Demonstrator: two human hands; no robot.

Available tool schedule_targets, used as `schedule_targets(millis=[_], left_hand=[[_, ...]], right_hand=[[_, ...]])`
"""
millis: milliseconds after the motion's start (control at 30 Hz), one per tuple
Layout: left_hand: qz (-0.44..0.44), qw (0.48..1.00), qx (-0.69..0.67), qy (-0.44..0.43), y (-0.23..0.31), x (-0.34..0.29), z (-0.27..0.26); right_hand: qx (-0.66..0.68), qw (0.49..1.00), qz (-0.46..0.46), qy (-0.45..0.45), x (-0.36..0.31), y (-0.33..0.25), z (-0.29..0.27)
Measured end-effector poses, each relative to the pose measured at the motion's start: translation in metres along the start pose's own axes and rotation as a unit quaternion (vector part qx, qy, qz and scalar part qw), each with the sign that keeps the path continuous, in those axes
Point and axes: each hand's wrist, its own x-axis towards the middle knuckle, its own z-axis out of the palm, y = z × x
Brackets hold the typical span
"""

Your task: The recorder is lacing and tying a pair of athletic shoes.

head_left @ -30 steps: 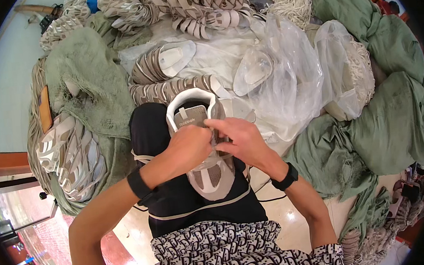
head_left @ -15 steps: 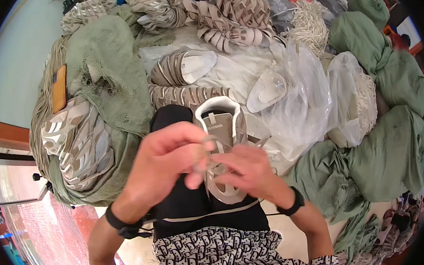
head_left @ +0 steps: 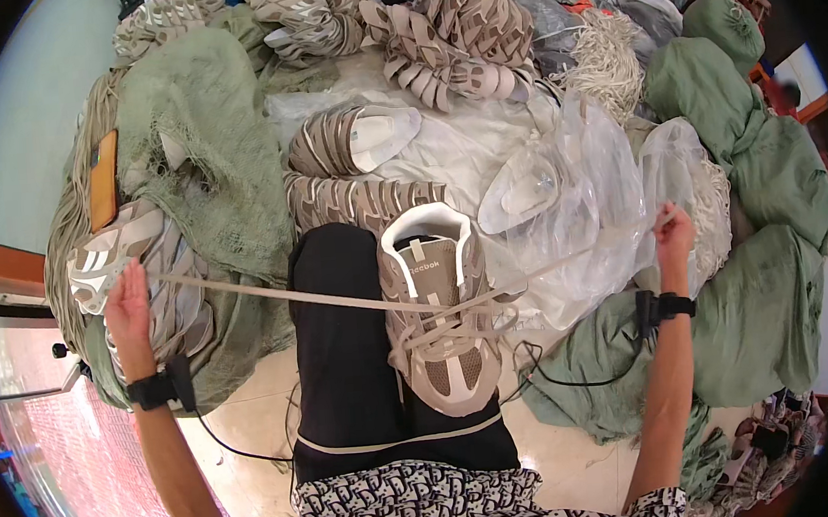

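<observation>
Inside right grip (head_left: 672, 228) — lace (head_left: 556, 268), its end unseen

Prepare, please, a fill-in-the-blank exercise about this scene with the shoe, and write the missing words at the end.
1. The left hand and right hand are spread ____ (apart/together), with the shoelace running between them.
2. The shoe points its toe ____ (toward/away from) the patterned shirt.
3. The orange phone lies to the ____ (left/right) of the shoe.
4. The wristbands are ____ (colour).

Missing words: apart; toward; left; black.
</observation>
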Motion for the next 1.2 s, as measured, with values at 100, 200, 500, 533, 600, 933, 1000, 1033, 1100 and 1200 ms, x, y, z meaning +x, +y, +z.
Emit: schedule_targets(millis=[100, 200, 500, 533, 600, 933, 1000, 1033, 1100, 1200], left_hand=[[-0.034, 0.99, 0.07, 0.12, 0.027, 0.028, -0.006], [-0.027, 0.849, 0.515, 0.115, 0.032, 0.028, 0.053], [0.41, 0.438, 0.618, -0.508, -0.176, -0.186, 0.19], [0.342, 0.447, 0.649, -0.513, -0.195, -0.198, 0.19], [0.31, 0.446, 0.669, -0.507, -0.212, -0.204, 0.186], [0.113, 0.435, 0.708, -0.545, -0.21, -0.172, 0.184], [0.079, 0.493, 0.679, -0.538, -0.207, -0.171, 0.187], [0.08, 0.499, 0.676, -0.537, -0.207, -0.173, 0.187], [0.14, 0.52, 0.67, -0.51, -0.208, -0.181, 0.186], [0.282, 0.39, 0.7, -0.528, -0.216, -0.198, 0.18]], right_hand=[[-0.204, 0.972, 0.027, 0.11, 0.029, 0.016, -0.056], [-0.575, 0.811, -0.101, -0.026, 0.027, 0.014, -0.069], [-0.252, 0.858, -0.193, -0.403, -0.175, -0.031, 0.135], [-0.242, 0.818, -0.264, -0.451, -0.195, -0.028, 0.156], [-0.26, 0.756, -0.379, -0.467, -0.218, -0.024, 0.185], [-0.34, 0.646, -0.521, -0.441, -0.222, -0.01, 0.208], [-0.313, 0.678, -0.495, -0.444, -0.218, -0.009, 0.208], [-0.313, 0.68, -0.492, -0.444, -0.215, -0.009, 0.208], [-0.268, 0.732, -0.447, -0.439, -0.211, -0.008, 0.208], [-0.278, 0.729, -0.422, -0.462, -0.21, -0.008, 0.207]])
